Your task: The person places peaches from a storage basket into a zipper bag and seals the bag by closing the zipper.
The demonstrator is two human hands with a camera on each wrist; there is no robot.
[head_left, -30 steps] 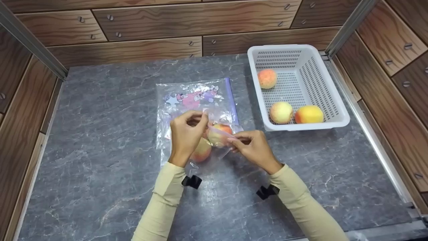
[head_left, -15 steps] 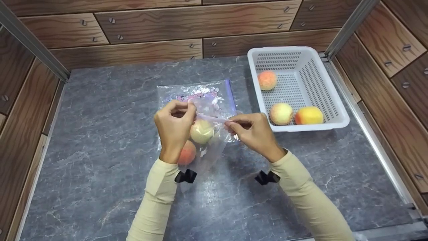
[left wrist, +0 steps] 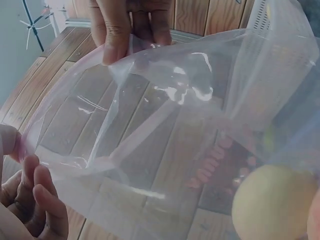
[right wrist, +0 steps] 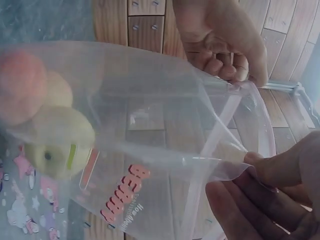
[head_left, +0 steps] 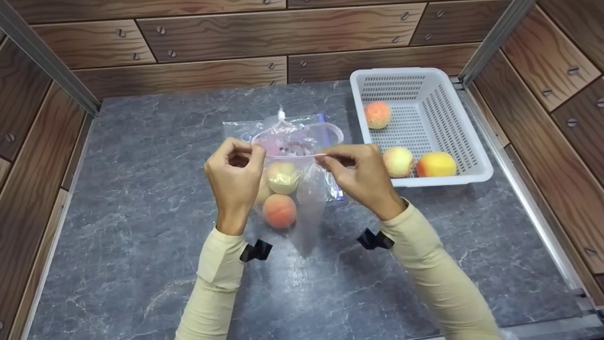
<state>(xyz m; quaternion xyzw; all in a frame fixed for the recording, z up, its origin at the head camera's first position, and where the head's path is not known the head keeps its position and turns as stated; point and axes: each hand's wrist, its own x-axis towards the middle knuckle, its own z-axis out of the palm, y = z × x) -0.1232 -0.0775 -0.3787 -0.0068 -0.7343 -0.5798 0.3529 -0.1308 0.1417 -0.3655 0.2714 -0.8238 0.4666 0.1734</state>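
A clear zip bag [head_left: 309, 184] hangs between my two hands, its pinkish rim spread into an open mouth. Inside, at its lower left, sit a reddish peach [head_left: 279, 211] and a paler peach [head_left: 282, 178], with another partly hidden behind them. My left hand [head_left: 232, 177] pinches the rim on the left between thumb and finger. On the right, my right hand [head_left: 361, 177] pinches the same near edge. Red lettering shows through the plastic in the right wrist view. Behind the bag, a printed bag [head_left: 236, 126] with a purple strip lies flat on the table, partly covered.
A white perforated basket [head_left: 424, 181] stands at the back right, with a reddish peach [head_left: 377, 114], a pale peach [head_left: 398, 161] and a yellow-red fruit [head_left: 436, 164] in it. Wood-patterned walls [head_left: 212, 38] border the grey marbled table [head_left: 141, 189].
Both hands have risen away from me; the left has also shifted left, widening the gap between them. The bag has lifted and its mouth has spread, with the peaches hanging at its left.
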